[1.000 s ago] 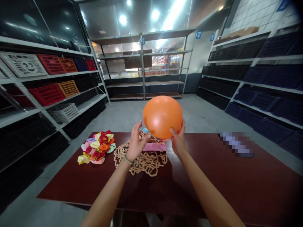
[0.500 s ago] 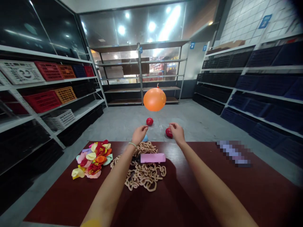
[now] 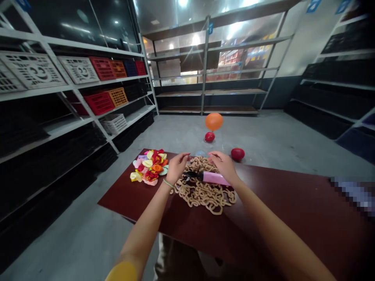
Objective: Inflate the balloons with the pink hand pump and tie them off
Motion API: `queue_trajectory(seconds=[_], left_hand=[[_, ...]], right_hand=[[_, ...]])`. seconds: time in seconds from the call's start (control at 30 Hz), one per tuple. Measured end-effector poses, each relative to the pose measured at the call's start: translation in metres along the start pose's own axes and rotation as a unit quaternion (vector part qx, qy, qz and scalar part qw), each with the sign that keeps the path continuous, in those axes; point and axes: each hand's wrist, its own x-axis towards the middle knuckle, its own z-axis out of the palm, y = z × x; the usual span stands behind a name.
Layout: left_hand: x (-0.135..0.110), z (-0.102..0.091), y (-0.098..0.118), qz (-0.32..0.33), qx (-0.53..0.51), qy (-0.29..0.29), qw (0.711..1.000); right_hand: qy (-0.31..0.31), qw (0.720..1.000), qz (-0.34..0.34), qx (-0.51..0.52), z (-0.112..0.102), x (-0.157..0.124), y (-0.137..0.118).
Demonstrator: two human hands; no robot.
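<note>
Pink plastic cylinder with a black end [image 3: 216,178], which looks to me like a hand pump, lies across the pile of tan, rope-like soft chain [image 3: 199,197], between and a little below the two hands. Through the head camera I see the left bare hand [image 3: 177,166] half open, its fingers loosely bent toward the middle, with nothing visible in it. The right bare hand [image 3: 224,164] has a similar loose shape and is also without a visible object. In my view it covers the right tip of the cylinder, but I cannot tell if it touches.

For careful handling, I would close the right hand around the smooth pink body, and let the left one guard the black end, because this end could catch in the links. Lifting straight up seems better to me than dragging.

Farther left on the dark-red glossy table [image 3: 281,195] sits a heap of limp, multicoloured rubber balloons [image 3: 152,168]. Beyond the far edge are two round red inflated balloons [image 3: 237,154] on the grey floor, and one orange inflated balloon [image 3: 213,121]; whether the orange one touches the floor, I cannot say.
</note>
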Motion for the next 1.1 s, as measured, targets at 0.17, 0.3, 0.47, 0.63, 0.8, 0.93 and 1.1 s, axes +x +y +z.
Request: queue_trajectory(seconds=[0.17, 0.3, 0.47, 0.63, 0.8, 0.93, 1.1], left_hand=[[-0.042, -0.047, -0.036, -0.048, 0.037, 0.038, 0.997], [-0.077, -0.084, -0.066, -0.061, 0.073, 0.163, 0.982], [-0.099, -0.104, -0.088, -0.096, 0.114, 0.330, 0.932], [-0.096, -0.103, -0.092, -0.115, 0.119, 0.320, 0.933], [-0.095, -0.103, -0.094, -0.128, 0.117, 0.333, 0.927], [-0.095, -0.104, -0.095, -0.128, 0.125, 0.334, 0.925], [-0.097, -0.101, -0.091, -0.103, 0.105, 0.313, 0.938]], right_hand=[[-0.102, 0.994, -0.045, -0.012, 0.068, -0.019, -0.005], [-0.161, 0.984, -0.076, -0.034, 0.125, -0.028, -0.005], [-0.190, 0.975, -0.083, -0.074, 0.194, -0.032, -0.001], [-0.181, 0.976, -0.062, -0.100, 0.239, -0.035, 0.005], [-0.156, 0.981, -0.034, -0.108, 0.250, -0.042, 0.011], [-0.141, 0.986, -0.034, -0.088, 0.240, -0.040, 0.007], [-0.129, 0.990, -0.027, -0.057, 0.197, -0.031, -0.011]])
